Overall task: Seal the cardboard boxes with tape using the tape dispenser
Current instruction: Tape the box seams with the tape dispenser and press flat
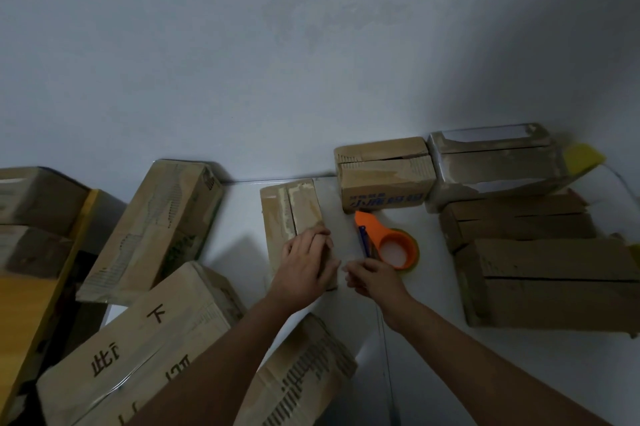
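Matt cardboard boxes (294, 214), glossy orange plastic dispenser (388, 240)

Narrow brown cardboard box (291, 217) lying flat, top seam open, orange tape dispenser (388, 240) just beside it

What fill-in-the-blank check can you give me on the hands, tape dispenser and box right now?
1. The left hand rests on the small ____ box.
2. The tape dispenser is coloured ____.
3. The dispenser lies to the ____ of that box.
4. The right hand is just in front of the ____.

Missing words: cardboard; orange; right; dispenser
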